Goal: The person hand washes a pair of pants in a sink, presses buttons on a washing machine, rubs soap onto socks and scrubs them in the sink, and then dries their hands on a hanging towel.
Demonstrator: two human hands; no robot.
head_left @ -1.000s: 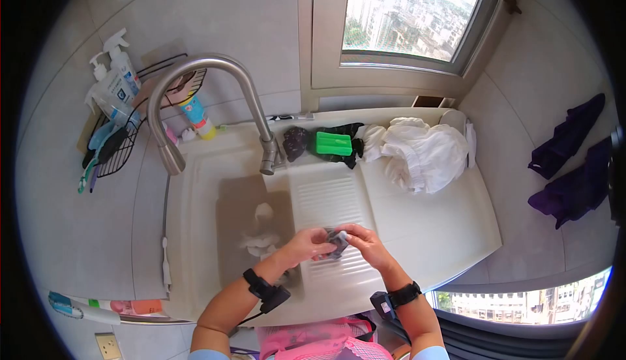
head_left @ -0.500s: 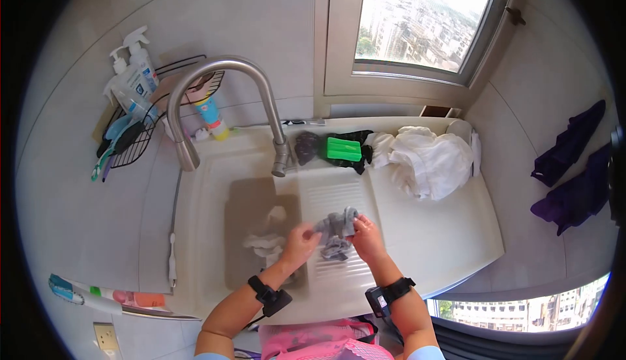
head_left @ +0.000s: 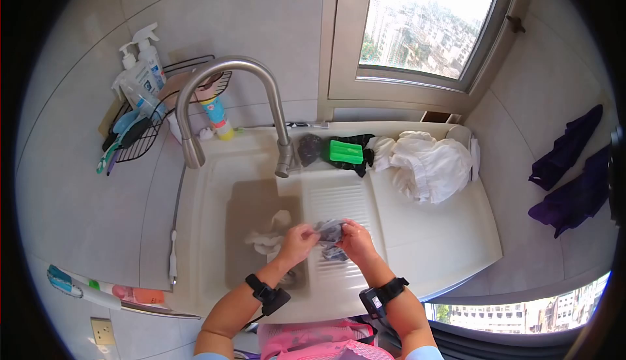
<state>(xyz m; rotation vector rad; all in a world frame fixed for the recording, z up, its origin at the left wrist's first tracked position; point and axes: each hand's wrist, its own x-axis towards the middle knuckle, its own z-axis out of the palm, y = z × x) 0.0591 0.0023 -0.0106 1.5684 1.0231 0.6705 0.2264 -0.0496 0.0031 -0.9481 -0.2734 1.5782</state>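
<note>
My left hand and my right hand pinch a small grey sock between them, above the ribbed washboard of the sink. A darker grey bunched part hangs or lies just below my fingers; whether it belongs to the same sock I cannot tell. To the left, pale cloth pieces lie in the water of the basin, close to my left hand. Both wrists wear black straps with small devices.
A steel faucet arches over the basin. Behind the washboard sit a green soap bar on black cloth and a white cloth heap. A wire rack with bottles is at left; purple cloths hang at right.
My right hand has moved slightly left, closer to my left hand. The stretch of grey sock between them has shortened and bunched. The whole view has shifted a little.
</note>
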